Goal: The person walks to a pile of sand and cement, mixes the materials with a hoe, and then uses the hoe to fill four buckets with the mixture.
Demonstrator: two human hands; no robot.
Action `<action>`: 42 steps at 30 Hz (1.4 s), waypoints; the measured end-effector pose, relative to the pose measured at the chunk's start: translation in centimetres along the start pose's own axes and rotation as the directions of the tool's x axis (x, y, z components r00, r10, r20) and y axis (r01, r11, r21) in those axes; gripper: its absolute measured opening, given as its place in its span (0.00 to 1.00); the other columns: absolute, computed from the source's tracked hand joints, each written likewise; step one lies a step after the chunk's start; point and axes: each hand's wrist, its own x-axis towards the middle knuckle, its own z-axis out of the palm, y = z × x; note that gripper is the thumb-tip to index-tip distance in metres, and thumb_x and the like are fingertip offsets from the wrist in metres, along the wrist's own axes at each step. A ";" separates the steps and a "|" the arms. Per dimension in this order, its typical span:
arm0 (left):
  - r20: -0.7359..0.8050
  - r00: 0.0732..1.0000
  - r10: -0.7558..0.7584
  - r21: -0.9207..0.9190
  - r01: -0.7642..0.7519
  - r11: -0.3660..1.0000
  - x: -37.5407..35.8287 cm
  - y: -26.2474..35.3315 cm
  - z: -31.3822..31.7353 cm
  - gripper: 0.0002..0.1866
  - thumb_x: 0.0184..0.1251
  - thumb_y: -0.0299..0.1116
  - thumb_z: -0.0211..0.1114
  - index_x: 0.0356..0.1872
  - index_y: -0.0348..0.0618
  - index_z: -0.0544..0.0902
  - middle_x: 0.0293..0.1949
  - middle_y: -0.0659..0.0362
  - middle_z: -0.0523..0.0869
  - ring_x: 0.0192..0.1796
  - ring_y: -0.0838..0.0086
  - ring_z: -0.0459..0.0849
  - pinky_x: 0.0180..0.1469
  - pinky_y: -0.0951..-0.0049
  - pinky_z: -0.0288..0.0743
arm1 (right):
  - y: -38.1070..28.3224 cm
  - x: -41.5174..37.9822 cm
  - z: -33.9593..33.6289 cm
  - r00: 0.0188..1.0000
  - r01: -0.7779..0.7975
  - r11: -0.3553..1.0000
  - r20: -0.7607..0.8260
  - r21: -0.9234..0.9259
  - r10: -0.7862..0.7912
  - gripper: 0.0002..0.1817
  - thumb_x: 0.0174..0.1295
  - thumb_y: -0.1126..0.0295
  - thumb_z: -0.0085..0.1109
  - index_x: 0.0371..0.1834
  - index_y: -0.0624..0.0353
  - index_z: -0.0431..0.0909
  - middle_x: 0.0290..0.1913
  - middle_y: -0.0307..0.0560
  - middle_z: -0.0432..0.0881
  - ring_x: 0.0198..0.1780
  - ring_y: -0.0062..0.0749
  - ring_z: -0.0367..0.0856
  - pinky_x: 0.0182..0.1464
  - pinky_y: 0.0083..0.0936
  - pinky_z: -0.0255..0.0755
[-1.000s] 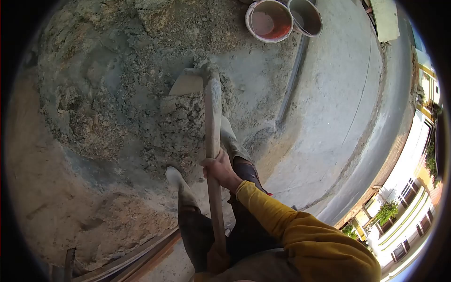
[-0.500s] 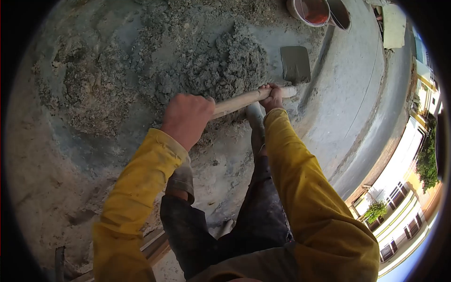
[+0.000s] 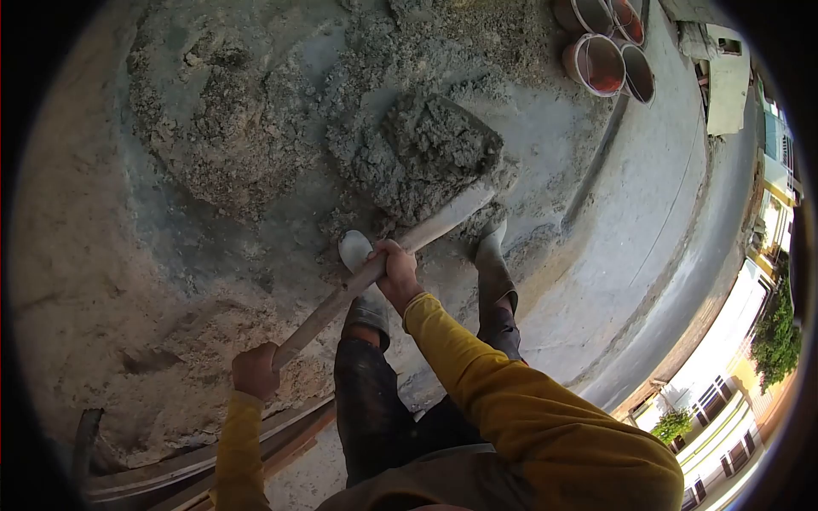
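Both hands are closed around the wooden handle [image 3: 375, 268] of a hoe whose blade [image 3: 443, 145] lies in the wet concrete mix [image 3: 256, 136] and carries a heap of the grey material. The right hand [image 3: 394, 271] wraps tightly around the middle of the handle, fingers curled over the top, just in front of the person's boots. The left hand [image 3: 256, 370] grips the near end of the handle in a full fist, lower and closer to the body. The handle runs diagonally from the left hand at lower left up to the loaded blade at upper right.

The person wears yellow sleeves [image 3: 477, 375] and dark trousers, and stands in grey rubber boots [image 3: 490, 255] on the concrete floor [image 3: 613, 196], right at the edge of the mix. The mix spreads in rough, lumpy mounds across the upper left, with drier, sandy material [image 3: 102, 281] toward the left edge. Several buckets [image 3: 601, 64] with reddish insides stand together at the top right, well apart from the hoe. Buildings and green plants [image 3: 775, 332] show at the far right.
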 end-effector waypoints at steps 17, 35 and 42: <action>0.207 0.974 -0.087 -0.824 0.222 0.521 -4.6 23.0 6.1 0.23 0.48 0.32 0.65 0.48 0.36 0.78 0.31 0.48 0.83 0.36 0.55 0.85 0.41 0.61 0.77 | -14.3 -2.6 1.5 0.973 0.227 0.768 0.175 -0.599 -0.151 0.07 0.53 0.77 0.58 0.29 0.62 0.69 0.19 0.42 0.73 0.18 0.29 0.74 0.21 0.27 0.70; 0.308 0.951 0.032 -0.943 0.310 -0.120 -6.2 41.5 11.3 0.11 0.48 0.22 0.67 0.29 0.43 0.73 0.24 0.62 0.77 0.25 0.79 0.76 0.30 0.73 0.72 | -19.7 -4.1 -3.3 0.972 0.233 0.133 0.227 -0.963 -0.065 0.18 0.50 0.69 0.60 0.38 0.75 0.72 0.28 0.59 0.82 0.29 0.45 0.85 0.32 0.35 0.77; 0.021 1.000 0.023 -0.988 0.017 0.154 12.2 31.6 6.5 0.16 0.48 0.25 0.63 0.42 0.35 0.74 0.25 0.61 0.74 0.27 0.76 0.74 0.31 0.71 0.70 | -30.0 2.1 11.7 0.814 0.531 0.243 0.409 -0.812 -0.413 0.11 0.50 0.72 0.58 0.15 0.66 0.75 0.15 0.46 0.76 0.16 0.31 0.76 0.21 0.29 0.72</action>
